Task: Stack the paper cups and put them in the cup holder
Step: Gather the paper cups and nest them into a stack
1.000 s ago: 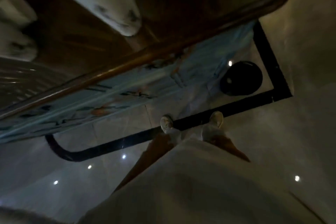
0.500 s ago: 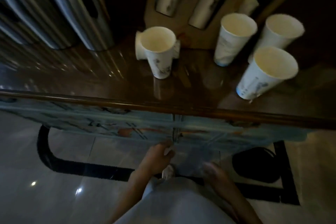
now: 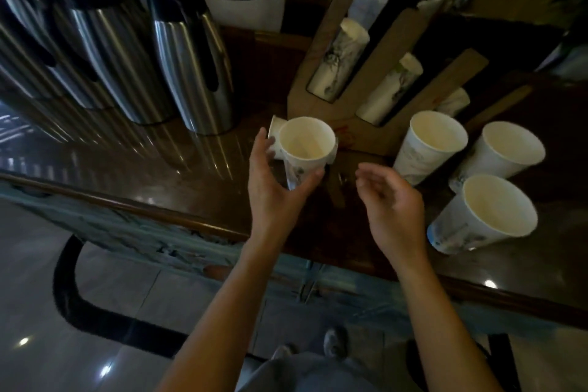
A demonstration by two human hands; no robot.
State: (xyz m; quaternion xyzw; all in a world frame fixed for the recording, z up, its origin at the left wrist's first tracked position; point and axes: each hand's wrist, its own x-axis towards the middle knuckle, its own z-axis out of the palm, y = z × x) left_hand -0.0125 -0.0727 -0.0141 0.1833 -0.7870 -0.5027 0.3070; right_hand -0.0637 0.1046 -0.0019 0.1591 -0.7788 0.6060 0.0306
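A white paper cup [image 3: 306,149] stands upright on the dark wooden table [image 3: 178,181], with another cup [image 3: 275,137] lying on its side just behind it. My left hand [image 3: 273,181] curves around the upright cup, thumb tip touching its lower wall, fingers beside its left side. My right hand [image 3: 391,200] hovers open just to the right, holding nothing. Three more upright cups [image 3: 432,143] [image 3: 509,149] [image 3: 490,213] stand on the right. Behind them the brown cup holder [image 3: 366,134] leans back with stacked cups [image 3: 340,57] [image 3: 394,86] in its slots.
Several steel thermos jugs [image 3: 191,67] stand in a row at the left of the table. White plant pots [image 3: 245,0] sit along the back. The table's rounded front edge [image 3: 159,210] runs across below my hands, with tiled floor beneath.
My view rose from the floor to the table top. Both hands came up from below the table edge; the left now curves around the nearest cup and the right hovers beside it.
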